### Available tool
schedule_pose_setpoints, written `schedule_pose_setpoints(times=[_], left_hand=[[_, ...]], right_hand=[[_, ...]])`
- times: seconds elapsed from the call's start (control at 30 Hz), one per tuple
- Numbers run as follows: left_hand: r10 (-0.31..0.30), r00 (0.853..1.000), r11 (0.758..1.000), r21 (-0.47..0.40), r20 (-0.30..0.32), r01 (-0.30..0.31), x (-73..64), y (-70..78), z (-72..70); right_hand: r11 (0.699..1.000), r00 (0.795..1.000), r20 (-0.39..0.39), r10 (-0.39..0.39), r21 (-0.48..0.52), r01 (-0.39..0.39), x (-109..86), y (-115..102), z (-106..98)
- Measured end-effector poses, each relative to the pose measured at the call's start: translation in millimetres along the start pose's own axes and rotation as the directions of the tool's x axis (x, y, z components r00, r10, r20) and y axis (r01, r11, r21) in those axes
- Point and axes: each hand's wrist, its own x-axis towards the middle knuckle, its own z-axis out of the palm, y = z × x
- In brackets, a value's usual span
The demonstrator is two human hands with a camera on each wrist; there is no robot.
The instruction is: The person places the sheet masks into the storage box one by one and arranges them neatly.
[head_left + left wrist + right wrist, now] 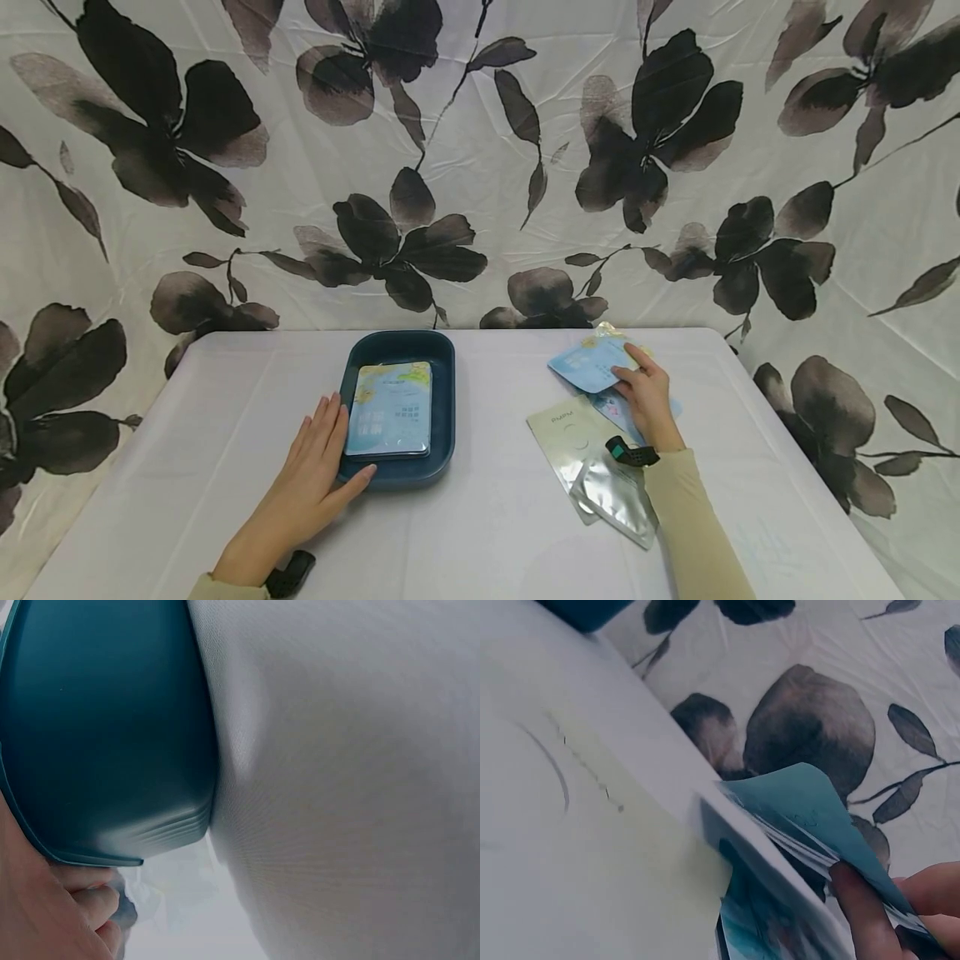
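Note:
My right hand (647, 396) pinches the edge of a light blue sachet (588, 363), thumb on one face and fingers on the other; the right wrist view shows this blue sachet (810, 806) tilted up off the pile. Beneath it lie another blue sachet (617, 410), a pale green sachet (562, 429) and a silver sachet (619, 498). My left hand (311, 471) rests with straight fingers against the left side of a dark blue tray (442, 417). Inside the tray sits a stack of blue sachets (392, 408). In the left wrist view the tray's outer wall (112, 727) fills the left.
A white cloth (487, 533) covers the table, whose far edge meets a hanging floral curtain (480, 167). A dark band is on each wrist. The sachet pile lies to the tray's right, with a gap of table between them.

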Motion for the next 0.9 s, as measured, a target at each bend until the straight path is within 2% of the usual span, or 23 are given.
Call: schedule_pose_setpoints(times=[0.2,0.6,0.9], left_hand=[[0.0,1.0,1.0,0.0,0.001,0.0,0.0,0.3,-0.4],[0.002,1.0,1.0,-0.002,0.003,-0.002,-0.2,-0.1,0.1],[0.011,1.0,1.0,0.001,-0.006,-0.011,-0.1,-0.8,0.3]], right_hand=[[0.999,0.996,0.086,-0.004,0.039,0.001,-3.5,-1,7],[0.994,0.982,0.191,-0.014,0.108,-0.007,-11.1,0,26],[0.996,0.964,0.262,-0.04,0.087,0.018,-18.2,-1,46]])
